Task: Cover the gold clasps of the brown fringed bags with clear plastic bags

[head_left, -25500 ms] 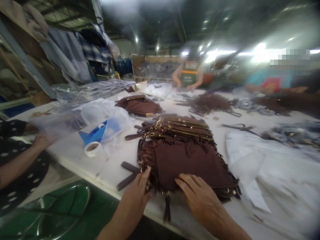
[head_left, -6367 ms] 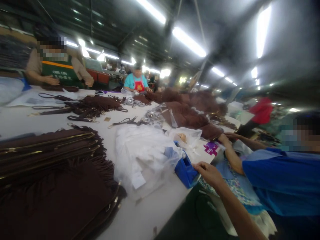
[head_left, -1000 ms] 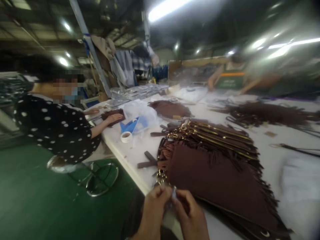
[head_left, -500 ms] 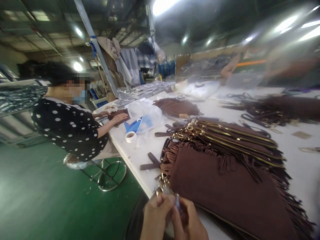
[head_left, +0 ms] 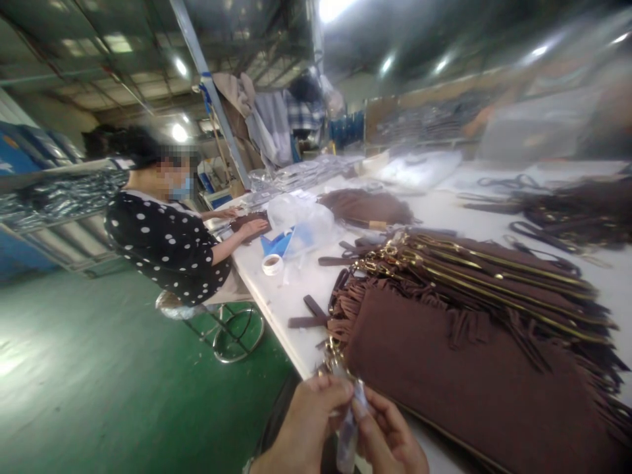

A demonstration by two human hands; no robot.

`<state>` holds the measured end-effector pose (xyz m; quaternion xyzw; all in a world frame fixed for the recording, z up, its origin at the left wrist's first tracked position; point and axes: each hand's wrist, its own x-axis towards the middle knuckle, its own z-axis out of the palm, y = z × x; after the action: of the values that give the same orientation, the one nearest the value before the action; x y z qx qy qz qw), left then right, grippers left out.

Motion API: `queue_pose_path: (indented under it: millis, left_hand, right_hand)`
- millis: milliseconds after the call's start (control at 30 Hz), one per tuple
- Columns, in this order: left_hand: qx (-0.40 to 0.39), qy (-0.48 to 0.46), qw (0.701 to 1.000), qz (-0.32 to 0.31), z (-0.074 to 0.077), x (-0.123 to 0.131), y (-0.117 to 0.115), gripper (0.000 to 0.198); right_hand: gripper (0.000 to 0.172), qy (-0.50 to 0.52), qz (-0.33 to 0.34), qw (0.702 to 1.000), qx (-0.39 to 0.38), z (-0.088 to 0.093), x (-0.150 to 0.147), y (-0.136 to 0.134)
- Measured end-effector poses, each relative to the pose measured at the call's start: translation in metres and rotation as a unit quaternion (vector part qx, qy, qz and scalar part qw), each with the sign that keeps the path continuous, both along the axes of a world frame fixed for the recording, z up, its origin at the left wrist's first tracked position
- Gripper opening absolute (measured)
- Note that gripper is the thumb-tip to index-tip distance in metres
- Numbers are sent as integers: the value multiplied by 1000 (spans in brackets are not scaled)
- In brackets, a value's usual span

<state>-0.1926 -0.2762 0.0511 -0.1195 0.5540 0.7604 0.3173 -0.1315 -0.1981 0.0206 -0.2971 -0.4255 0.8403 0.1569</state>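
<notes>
bottom centre of frame: left hand (head_left: 309,421) and right hand (head_left: 390,441) meet fingertip to fingertip, both pinched narrow on a clear plastic strip (head_left: 347,438). the strip's long axis runs near vertical and its free end hangs down between the palms. what it is exactly: too blurred to tell. the gold clasp (head_left: 334,350) lies just above and slightly left of the pinch, at the near left corner of the top fringed bag (head_left: 469,368). the left hand's thumb is the nearer to it, close, though contact cannot be told. the bag stack spreads to the right and away over the white table (head_left: 291,303). a tape roll (head_left: 272,264) and a co-worker in a dotted top (head_left: 168,243) sit well apart, left of centre.
</notes>
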Motion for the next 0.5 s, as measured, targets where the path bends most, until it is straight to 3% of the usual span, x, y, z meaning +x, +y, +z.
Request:
queue_pose_path:
  millis: [233,500]
  left_hand:
    - [4,-51,998,-47,13,-6,-2,22]
    - [-29,46,997,-59,12,-8,2,27]
  right_hand:
    - [48,29,27,993,-111,-1,1,4]
    - [50,56,33,980,-188,-5,5,4]
